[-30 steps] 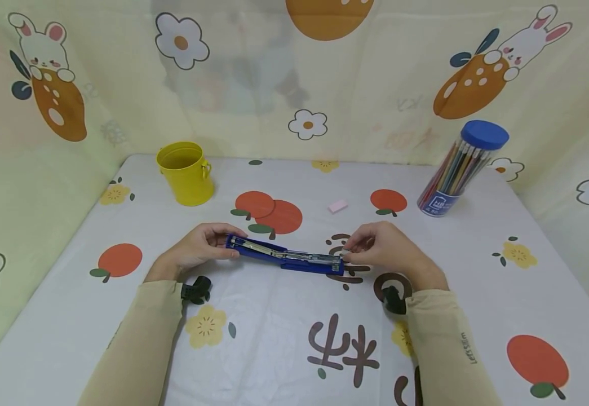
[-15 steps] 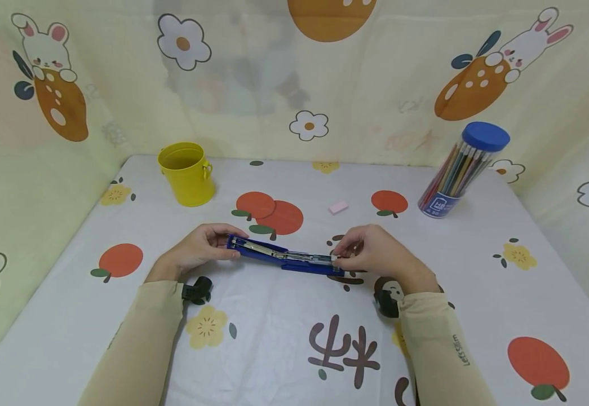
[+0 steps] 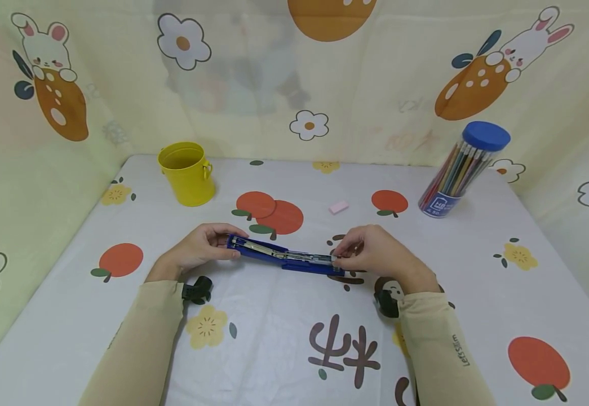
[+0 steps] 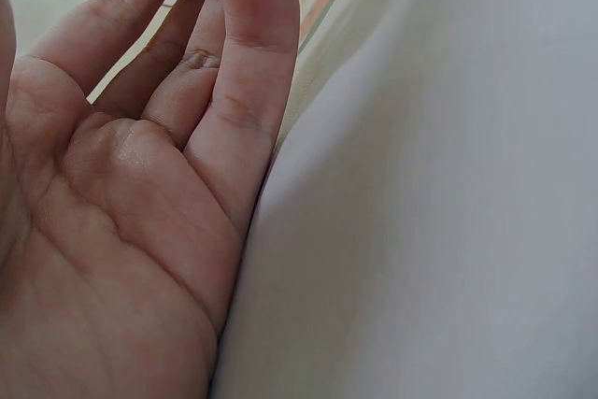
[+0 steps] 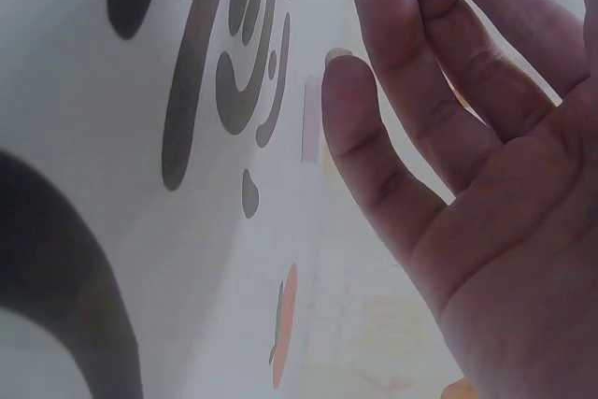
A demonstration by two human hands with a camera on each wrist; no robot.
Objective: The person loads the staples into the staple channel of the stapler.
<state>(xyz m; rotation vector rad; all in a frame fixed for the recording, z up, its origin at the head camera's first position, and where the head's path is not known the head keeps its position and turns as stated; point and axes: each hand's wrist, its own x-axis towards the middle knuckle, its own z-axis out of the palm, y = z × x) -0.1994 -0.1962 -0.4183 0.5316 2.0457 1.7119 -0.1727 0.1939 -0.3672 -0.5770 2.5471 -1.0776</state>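
Note:
A blue stapler (image 3: 284, 260) lies opened out lengthwise between the hands, its metal inner parts facing up. The left hand (image 3: 205, 248) grips its left end, thumb on the near side and fingers on the far side. Over the right part of the metal magazine, the right hand (image 3: 367, 254) pinches with thumb and fingertips; a small light bit shows there, mostly covered by them. A blue end of the stapler appears at the top of the left wrist view, by the left hand's fingers (image 4: 252, 63). In the right wrist view, fingers (image 5: 374, 137) of the right hand are loosely bent.
Behind the stapler a pink eraser (image 3: 339, 207) lies on the patterned tablecloth (image 3: 264, 349). A yellow bucket (image 3: 187, 180) stands at the back left. At the back right is a clear jar of pencils (image 3: 448, 180) with a blue lid (image 3: 486, 136).
The right hand has shifted slightly left along the magazine, uncovering the stapler's right end, and has held still since half a second ago. The left hand and stapler stay in place.

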